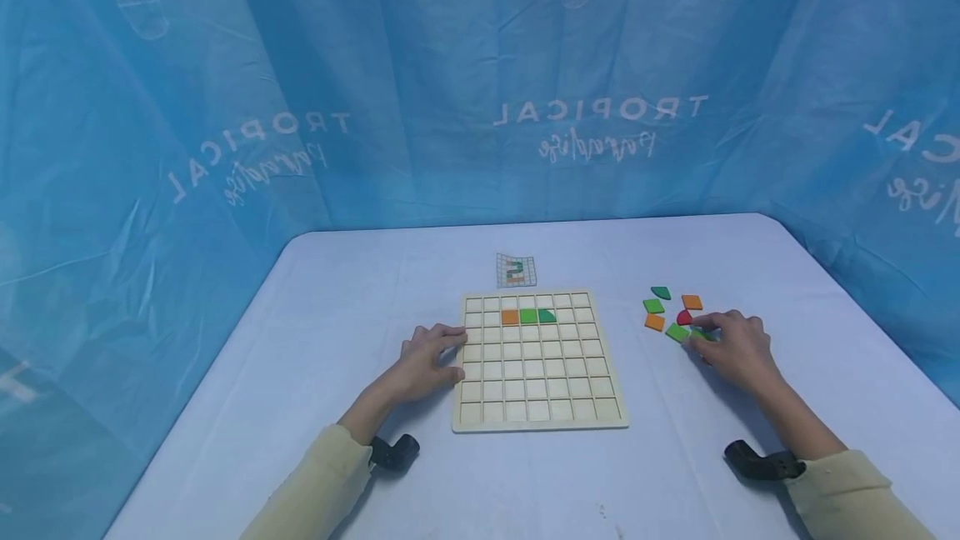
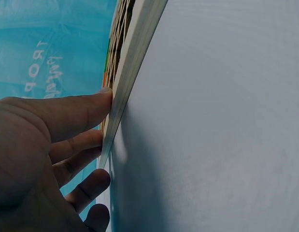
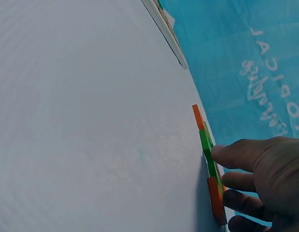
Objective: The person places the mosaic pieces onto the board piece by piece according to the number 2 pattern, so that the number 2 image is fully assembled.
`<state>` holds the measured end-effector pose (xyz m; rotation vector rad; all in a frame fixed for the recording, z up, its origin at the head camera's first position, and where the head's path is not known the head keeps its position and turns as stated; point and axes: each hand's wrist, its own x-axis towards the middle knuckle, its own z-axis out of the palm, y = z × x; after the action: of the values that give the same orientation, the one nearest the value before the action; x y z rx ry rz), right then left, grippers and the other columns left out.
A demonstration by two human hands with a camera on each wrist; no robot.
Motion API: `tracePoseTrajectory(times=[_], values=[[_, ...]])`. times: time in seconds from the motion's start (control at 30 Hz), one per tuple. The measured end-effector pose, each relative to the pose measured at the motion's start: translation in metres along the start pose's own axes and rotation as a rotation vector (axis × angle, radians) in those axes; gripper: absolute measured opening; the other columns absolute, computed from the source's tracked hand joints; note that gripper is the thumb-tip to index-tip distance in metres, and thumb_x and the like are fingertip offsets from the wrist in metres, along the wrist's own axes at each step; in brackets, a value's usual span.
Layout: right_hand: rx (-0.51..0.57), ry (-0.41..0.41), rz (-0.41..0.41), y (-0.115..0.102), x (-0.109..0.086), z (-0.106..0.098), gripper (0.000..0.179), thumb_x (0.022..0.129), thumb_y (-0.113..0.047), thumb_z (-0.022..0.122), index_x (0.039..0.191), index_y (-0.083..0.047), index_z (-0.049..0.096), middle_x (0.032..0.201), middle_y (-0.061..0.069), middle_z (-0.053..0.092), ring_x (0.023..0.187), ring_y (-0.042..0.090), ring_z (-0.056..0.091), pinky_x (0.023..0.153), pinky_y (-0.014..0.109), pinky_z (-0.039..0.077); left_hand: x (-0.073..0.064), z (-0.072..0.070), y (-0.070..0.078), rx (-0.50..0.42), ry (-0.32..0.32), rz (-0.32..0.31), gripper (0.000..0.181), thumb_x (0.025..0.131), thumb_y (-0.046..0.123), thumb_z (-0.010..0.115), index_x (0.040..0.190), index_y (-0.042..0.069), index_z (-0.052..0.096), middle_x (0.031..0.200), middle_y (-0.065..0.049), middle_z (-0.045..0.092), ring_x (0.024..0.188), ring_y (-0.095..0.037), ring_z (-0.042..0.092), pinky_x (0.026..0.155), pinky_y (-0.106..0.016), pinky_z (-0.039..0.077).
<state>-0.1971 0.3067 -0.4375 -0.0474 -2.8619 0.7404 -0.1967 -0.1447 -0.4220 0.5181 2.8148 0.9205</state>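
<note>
The wooden grid board [image 1: 536, 428] lies flat in the middle of the table. An orange square tile [image 1: 510, 317], a green square tile [image 1: 528, 317] and a dark green quarter-round tile [image 1: 547, 316] sit side by side in its second row. My left hand [image 1: 425, 363] touches the board's left edge with extended thumb and fingers; the left wrist view shows the thumb [image 2: 98, 108] against the rim. At the right, my right hand [image 1: 735, 348] pinches a green tile [image 1: 702, 333] between thumb and forefinger, low among the loose tiles. Part of that tile is hidden.
Loose tiles lie right of the board: a red rounded one [image 1: 684, 317], orange squares [image 1: 692, 302], green squares [image 1: 653, 306] and a dark green rounded one [image 1: 661, 292]. A small patterned grid card [image 1: 516, 270] lies behind the board. Blue curtains [image 1: 525, 165] surround the table.
</note>
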Motion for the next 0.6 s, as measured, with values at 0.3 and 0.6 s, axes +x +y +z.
tracePoseTrajectory(times=[0.3,0.6], values=[[-0.002,-0.009,0.004,0.0049,-0.0027,-0.0009,0.04,0.083,-0.017,0.071,0.112,0.01,0.063,0.109,0.032,0.052,0.1,0.047,0.039,0.078,0.057,0.031,-0.0009,0.0007,-0.0008,0.007,0.002,0.012,0.055,0.085,0.019,0.073,0.136,0.006,0.054,0.141,-0.006,0.047,0.133,-0.035,0.03,0.097,-0.051,0.025],[0.008,-0.003,0.007,0.0064,-0.0058,-0.0013,0.038,0.083,-0.015,0.071,0.111,0.01,0.064,0.107,0.032,0.052,0.099,0.045,0.039,0.074,0.053,0.033,-0.0013,-0.0002,-0.0011,0.008,0.009,0.031,0.055,0.085,0.018,0.073,0.135,0.005,0.055,0.141,-0.005,0.048,0.128,-0.031,0.034,0.093,-0.048,0.027]])
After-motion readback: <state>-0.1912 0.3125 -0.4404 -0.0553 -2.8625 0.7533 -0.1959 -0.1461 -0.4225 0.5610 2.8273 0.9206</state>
